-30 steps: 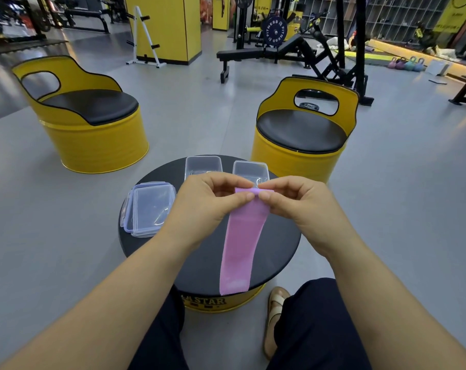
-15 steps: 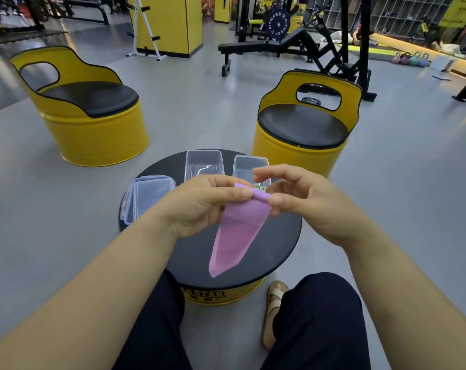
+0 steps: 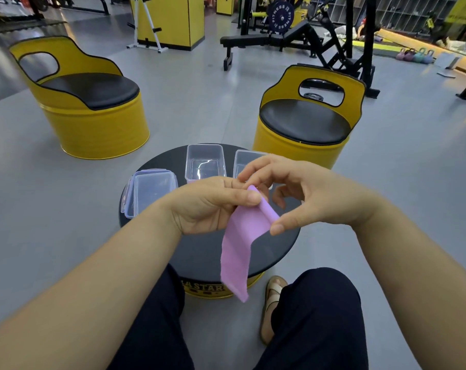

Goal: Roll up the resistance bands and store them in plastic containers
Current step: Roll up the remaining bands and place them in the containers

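Observation:
A pink resistance band (image 3: 238, 252) hangs over the round black table (image 3: 199, 252), its top edge curled into a small roll. My left hand (image 3: 210, 204) pinches the roll's left end between thumb and fingers. My right hand (image 3: 298, 193) pinches the right end of the roll, thumb below and fingers curled above. Behind my hands stand two open clear plastic containers, one in the middle (image 3: 205, 162) and one to its right (image 3: 246, 161), partly hidden by my right hand.
A stack of clear lids (image 3: 150, 193) lies on the table's left side. Two yellow barrel seats stand on the floor, one at far left (image 3: 93, 124) and one behind the table (image 3: 304, 140). Gym benches and racks fill the background. My knees and a sandalled foot (image 3: 270, 308) are below.
The band's top edge has been rolled further and tilted, right end lower. Its hanging tail has swung and shortened. The view has tipped down slightly.

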A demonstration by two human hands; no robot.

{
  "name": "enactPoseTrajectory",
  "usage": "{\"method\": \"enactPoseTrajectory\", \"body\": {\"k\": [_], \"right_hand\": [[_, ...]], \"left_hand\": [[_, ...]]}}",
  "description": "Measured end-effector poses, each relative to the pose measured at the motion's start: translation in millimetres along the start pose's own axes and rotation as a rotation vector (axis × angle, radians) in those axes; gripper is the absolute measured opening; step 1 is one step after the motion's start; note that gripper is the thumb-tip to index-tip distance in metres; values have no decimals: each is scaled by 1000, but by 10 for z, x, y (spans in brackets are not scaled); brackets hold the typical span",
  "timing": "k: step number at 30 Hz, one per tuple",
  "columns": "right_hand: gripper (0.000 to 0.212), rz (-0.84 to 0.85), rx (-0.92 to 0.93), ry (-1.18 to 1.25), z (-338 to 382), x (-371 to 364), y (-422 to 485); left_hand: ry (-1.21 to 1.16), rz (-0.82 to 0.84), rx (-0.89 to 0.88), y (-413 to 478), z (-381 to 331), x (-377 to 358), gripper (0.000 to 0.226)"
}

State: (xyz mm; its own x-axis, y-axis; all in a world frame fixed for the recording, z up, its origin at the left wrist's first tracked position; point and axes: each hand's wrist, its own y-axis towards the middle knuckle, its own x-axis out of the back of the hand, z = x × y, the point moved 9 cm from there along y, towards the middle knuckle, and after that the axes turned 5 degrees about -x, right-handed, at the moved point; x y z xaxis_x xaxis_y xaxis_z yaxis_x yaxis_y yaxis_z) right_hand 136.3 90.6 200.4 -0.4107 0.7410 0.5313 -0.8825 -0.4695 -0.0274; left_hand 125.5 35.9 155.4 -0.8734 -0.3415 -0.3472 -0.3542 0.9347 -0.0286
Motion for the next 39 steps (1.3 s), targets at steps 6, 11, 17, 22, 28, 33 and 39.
{"method": "enactPoseTrajectory", "body": {"k": [6,11,17,22,28,33,39], "right_hand": [[48,-111,51,99,0,81,-5],[45,-160,62,27,7,126,4],[57,-107,7,54,-105,104,-14],[60,-44,-25,53,-111,68,-45],[49,-114,23,17,-37,104,-61],[46,-144,49,14,-16,100,-88],[59,-130,31,-7,36,102,-102]], "left_hand": [[-23,-154,-86,-2,-73,-24,22],[33,-216,-94,-5,-76,47,22],[37,-235,-97,-21,-46,117,22],[36,-284,-70,-39,-31,127,21],[51,-261,-94,-26,-82,47,23],[71,-222,-153,-27,-121,3,19],[91,-302,-149,-49,-140,73,22]]}}
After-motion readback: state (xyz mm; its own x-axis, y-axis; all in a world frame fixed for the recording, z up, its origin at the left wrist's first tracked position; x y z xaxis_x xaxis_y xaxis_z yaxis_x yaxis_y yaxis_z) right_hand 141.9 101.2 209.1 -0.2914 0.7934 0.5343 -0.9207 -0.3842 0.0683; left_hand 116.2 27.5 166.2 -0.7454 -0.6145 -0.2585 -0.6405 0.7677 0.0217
